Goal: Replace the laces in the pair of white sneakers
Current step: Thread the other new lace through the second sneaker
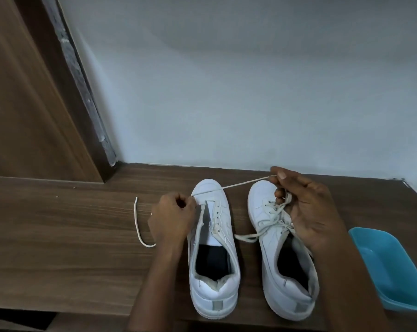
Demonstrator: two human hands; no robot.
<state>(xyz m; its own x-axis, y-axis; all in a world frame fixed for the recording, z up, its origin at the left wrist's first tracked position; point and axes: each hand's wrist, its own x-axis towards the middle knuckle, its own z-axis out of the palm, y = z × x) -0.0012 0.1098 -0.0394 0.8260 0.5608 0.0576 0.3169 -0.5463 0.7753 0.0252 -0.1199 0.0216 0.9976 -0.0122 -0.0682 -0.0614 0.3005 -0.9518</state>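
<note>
Two white sneakers stand side by side on the wooden table, toes pointing away from me. The left sneaker [213, 248] has a lace only through its lowest eyelets. The right sneaker [281, 255] is fully laced and tied. My left hand [172, 218] grips the white lace [238, 185] beside the left shoe's toe. My right hand [303, 202] pinches the other end of that lace above the right shoe, so the lace runs taut between them. A loose tail of the lace [138, 224] lies curved on the table to the left.
A blue plastic tray [389, 267] sits at the right edge of the wooden table [71, 236]. A pale wall rises behind the shoes, and a brown wooden panel [23, 92] stands at the left. The table's front edge is just below the heels.
</note>
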